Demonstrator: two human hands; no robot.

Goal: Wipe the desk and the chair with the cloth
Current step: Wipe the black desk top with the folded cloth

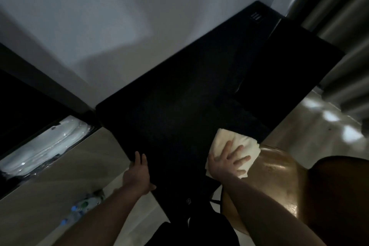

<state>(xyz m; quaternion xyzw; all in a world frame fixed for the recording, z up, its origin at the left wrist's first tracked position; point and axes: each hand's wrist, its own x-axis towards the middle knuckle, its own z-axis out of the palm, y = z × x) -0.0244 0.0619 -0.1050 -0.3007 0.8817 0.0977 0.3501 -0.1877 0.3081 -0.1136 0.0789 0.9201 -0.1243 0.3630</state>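
Observation:
A black desk (179, 96) runs from the bottom centre up to the right corner of the room. A folded white cloth (225, 142) lies near the desk's right edge. My right hand (225, 161) presses flat on the cloth with its fingers spread. My left hand (138, 173) rests on the desk's left edge, fingers fairly straight and the thumb against the edge. A brown leather chair (279, 175) stands just right of the desk, its rounded back next to the cloth.
A white wall (99, 26) stands behind the desk and grey curtains (339, 6) hang at the right. A dark box with white plastic wrapping (46, 146) lies left. Plastic bottles (83, 205) lie on the pale floor below my left arm. A dark bag (191, 229) sits at bottom centre.

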